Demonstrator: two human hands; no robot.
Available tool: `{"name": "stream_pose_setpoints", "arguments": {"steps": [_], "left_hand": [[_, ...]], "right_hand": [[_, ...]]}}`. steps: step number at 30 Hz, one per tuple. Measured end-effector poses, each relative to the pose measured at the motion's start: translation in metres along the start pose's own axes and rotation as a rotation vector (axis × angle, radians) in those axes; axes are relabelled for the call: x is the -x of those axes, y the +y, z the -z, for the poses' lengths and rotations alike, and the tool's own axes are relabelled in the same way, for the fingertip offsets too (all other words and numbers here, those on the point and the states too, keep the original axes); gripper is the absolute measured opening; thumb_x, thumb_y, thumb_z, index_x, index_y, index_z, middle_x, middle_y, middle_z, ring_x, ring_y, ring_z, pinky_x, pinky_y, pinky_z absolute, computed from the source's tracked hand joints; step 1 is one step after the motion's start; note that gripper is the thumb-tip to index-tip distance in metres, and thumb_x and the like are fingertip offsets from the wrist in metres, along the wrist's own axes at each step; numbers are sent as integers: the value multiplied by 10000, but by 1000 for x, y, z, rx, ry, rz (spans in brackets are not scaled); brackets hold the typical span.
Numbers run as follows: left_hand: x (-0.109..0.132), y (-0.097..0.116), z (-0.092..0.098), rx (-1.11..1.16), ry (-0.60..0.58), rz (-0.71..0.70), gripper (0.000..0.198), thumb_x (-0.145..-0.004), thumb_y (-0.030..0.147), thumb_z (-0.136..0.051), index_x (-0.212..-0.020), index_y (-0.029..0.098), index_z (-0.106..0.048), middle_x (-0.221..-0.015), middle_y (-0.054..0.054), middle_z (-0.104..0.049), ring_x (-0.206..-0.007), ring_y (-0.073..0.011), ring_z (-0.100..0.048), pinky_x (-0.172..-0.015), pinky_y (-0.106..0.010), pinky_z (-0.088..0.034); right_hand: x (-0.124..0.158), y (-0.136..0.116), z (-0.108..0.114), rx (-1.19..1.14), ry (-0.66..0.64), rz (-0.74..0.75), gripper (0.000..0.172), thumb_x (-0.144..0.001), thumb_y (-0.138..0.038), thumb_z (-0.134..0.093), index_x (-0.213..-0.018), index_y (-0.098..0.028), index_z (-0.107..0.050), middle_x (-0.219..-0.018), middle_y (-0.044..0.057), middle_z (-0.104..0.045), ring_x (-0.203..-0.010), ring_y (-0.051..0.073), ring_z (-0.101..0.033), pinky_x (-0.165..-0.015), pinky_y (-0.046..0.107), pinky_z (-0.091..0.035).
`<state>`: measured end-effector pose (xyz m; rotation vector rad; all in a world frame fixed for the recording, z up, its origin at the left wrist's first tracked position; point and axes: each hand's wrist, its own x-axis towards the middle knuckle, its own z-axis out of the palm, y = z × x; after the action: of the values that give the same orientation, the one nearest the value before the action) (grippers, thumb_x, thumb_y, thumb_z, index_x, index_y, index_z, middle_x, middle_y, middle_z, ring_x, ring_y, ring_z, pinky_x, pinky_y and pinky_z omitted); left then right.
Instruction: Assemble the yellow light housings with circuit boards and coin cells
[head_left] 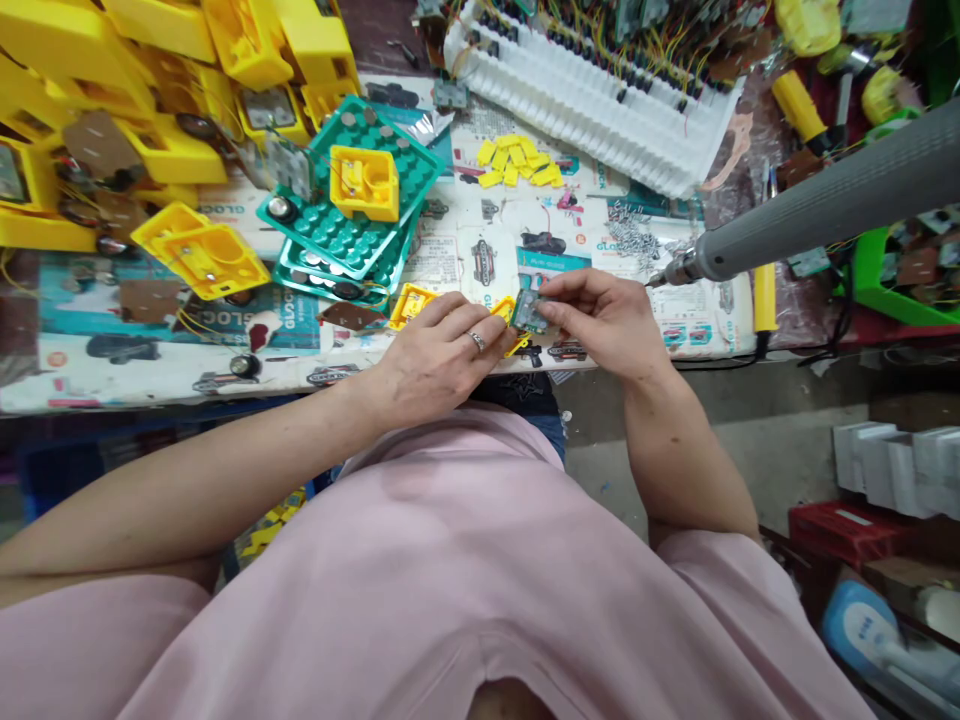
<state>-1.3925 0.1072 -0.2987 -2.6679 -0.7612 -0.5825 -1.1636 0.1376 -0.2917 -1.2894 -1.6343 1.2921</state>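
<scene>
Near the table's front edge, my left hand (pixel 442 355) lies over a yellow plastic casing (pixel 411 305), its fingers curled round it; the casing shows at both sides of the hand. Between the thumb and fingers of my right hand (pixel 611 318) is a small circuit board (pixel 529 311), held against the casing's right end. My left palm hides most of the casing. Just right of my right hand, the tip of a grey electric screwdriver (pixel 720 255) points down to the left. Small loose screws (pixel 634 232) lie behind that hand.
Green trays (pixel 352 220) carry round metal pieces and a yellow box part (pixel 364 184). Yellow casings (pixel 180 70) pile up at the left. Small yellow pieces (pixel 517 160) lie behind my hands, before a white foam rack (pixel 585 100) with wired parts. A green bin (pixel 900 285) stands right.
</scene>
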Motion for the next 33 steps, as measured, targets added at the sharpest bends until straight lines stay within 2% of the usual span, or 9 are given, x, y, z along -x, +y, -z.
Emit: {"name": "stream_pose_setpoints", "arguments": {"steps": [3,8,13,16,19,22,28,30,33], "left_hand": [[3,-1,-2,21,-2,-1,200,-989,157,-462,-1088,184,-633,-1008,-8,-721,-901,-158,-646,-884,-331,-482],[8,1,-7,130,57,48,255,-971,137,-485,-1185,217,-598,-1095,-20,-708,-1038,-164,-648,-1060,-377,-425],[8,-1,-5,103,117,25,210,-946,136,-547,-1133,191,-626,-1057,-14,-744,-987,-154,-683,-1002,-367,-498],[12,-3,-2,137,98,3,163,-954,183,-548,-1075,187,-657,-1102,-17,-745,-1059,-150,-675,-1026,-367,-515],[19,-3,-2,110,105,52,152,-939,206,-561,-1044,218,-671,-1135,-11,-722,-1100,-155,-654,-1033,-379,-516],[25,-1,-3,87,144,111,185,-920,215,-573,-1081,244,-659,-1079,-10,-701,-1068,-153,-637,-1032,-383,-508],[29,2,-4,213,-56,201,251,-964,226,-484,-1157,315,-618,-1158,35,-680,-1163,-139,-612,-1137,-418,-411],[28,2,-4,249,-75,205,257,-970,223,-471,-1163,313,-615,-1172,32,-685,-1165,-142,-615,-1148,-424,-396],[26,1,-2,207,-105,181,250,-979,238,-449,-1142,297,-629,-1135,26,-705,-1121,-136,-637,-1100,-404,-440]], "right_hand": [[-11,-1,2,61,-71,47,374,-737,-525,-784,-916,-198,-751,-825,6,-727,-718,128,-653,-701,288,-567],[-23,-3,8,258,-156,144,229,-802,-440,-744,-890,-233,-789,-850,5,-747,-737,139,-645,-729,307,-543],[-29,-3,11,321,-213,236,157,-825,-379,-727,-900,-260,-796,-869,19,-743,-772,157,-661,-747,325,-536],[-30,-5,13,347,-243,273,123,-819,-347,-729,-897,-279,-795,-882,2,-738,-798,158,-668,-779,332,-538],[-31,-12,13,397,-281,301,102,-814,-323,-733,-892,-293,-792,-909,-9,-740,-824,162,-671,-808,345,-541],[-33,-21,13,422,-316,311,76,-825,-316,-727,-873,-304,-785,-924,-22,-747,-837,163,-678,-816,351,-545],[-38,-29,7,408,-425,353,75,-847,-308,-714,-859,-285,-785,-887,-17,-762,-809,152,-690,-767,313,-547],[-38,-29,5,460,-413,359,91,-862,-298,-692,-858,-282,-782,-882,-16,-756,-811,155,-686,-776,318,-541],[-34,-29,4,563,-370,392,113,-876,-271,-663,-865,-271,-775,-895,-6,-744,-840,164,-684,-798,330,-532]]}}
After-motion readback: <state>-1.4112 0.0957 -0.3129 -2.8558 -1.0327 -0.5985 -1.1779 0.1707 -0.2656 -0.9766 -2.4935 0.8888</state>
